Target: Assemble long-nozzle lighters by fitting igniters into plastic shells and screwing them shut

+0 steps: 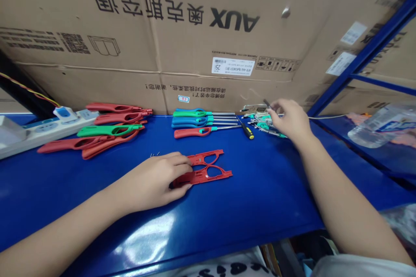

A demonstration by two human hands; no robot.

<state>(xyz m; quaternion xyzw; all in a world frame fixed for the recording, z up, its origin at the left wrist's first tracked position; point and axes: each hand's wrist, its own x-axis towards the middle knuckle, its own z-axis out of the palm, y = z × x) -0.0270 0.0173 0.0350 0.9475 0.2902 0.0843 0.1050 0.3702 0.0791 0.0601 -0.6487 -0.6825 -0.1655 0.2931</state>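
The left hand [167,180], fingers half curled, rests on two red shells [211,175] on the blue table [253,207], while the right [286,117] pinches something dark (too small to name) above the teal-and-metal parts [264,123].

on table [260,199]: power strip [48,127], left; handles [108,130], right of strip; lighters [191,133], mid-rear; screwdriver [248,132], right of lighters; half-shells [209,175], before lighters; cardboard [195,52], behind.

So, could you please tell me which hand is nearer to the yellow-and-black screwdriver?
The right hand is nearer, at the small-parts pile just right of the screwdriver. The left hand is farther, to its left, on the red handle halves.
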